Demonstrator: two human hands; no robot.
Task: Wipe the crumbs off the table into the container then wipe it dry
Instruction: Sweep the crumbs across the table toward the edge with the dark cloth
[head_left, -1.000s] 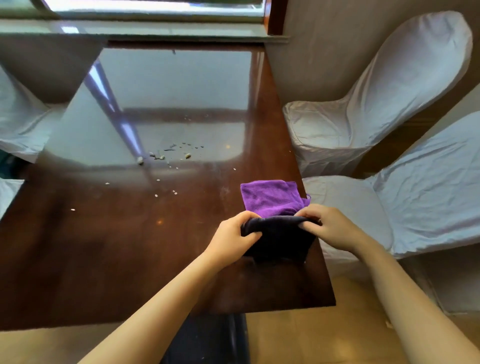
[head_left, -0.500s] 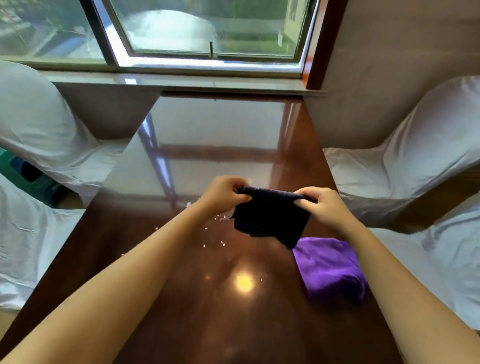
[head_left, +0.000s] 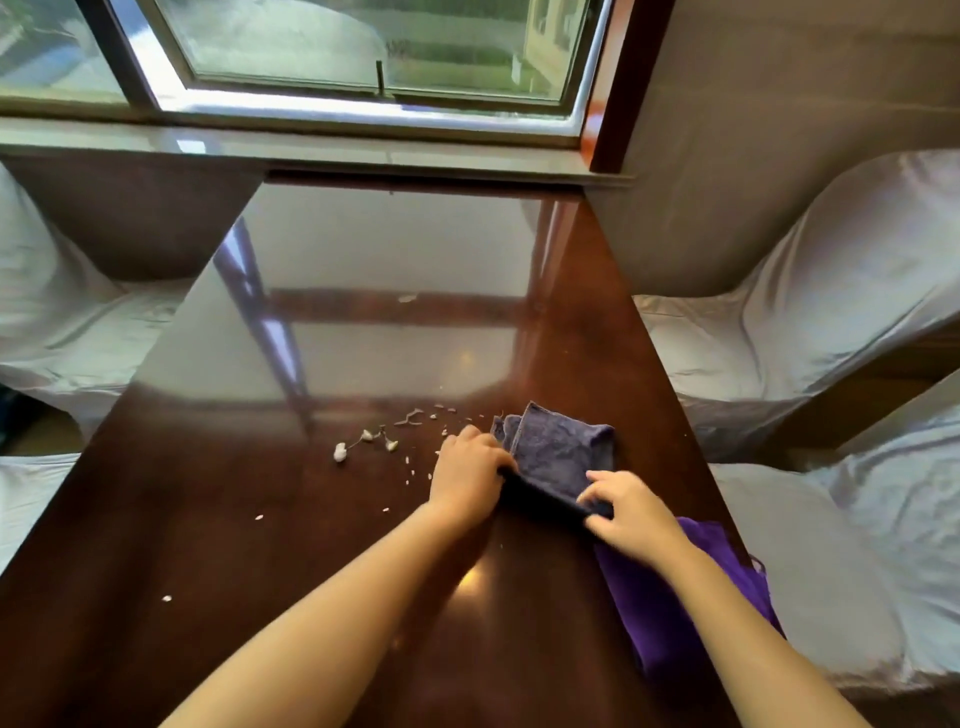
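Left hand (head_left: 470, 478): grips dark cloth (head_left: 558, 452), flattening it to sweep.
Right hand (head_left: 626, 512): pinches cloth's near edge.
Crumbs (head_left: 382, 441): left of cloth.

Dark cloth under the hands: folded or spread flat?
Folded. The dark cloth shows doubled layered edges at its far corner, lying on the table.

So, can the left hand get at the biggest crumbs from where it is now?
Probably yes. The left hand pinches the dark cloth, and the big crumbs lie just to its left on bare table, nothing between.
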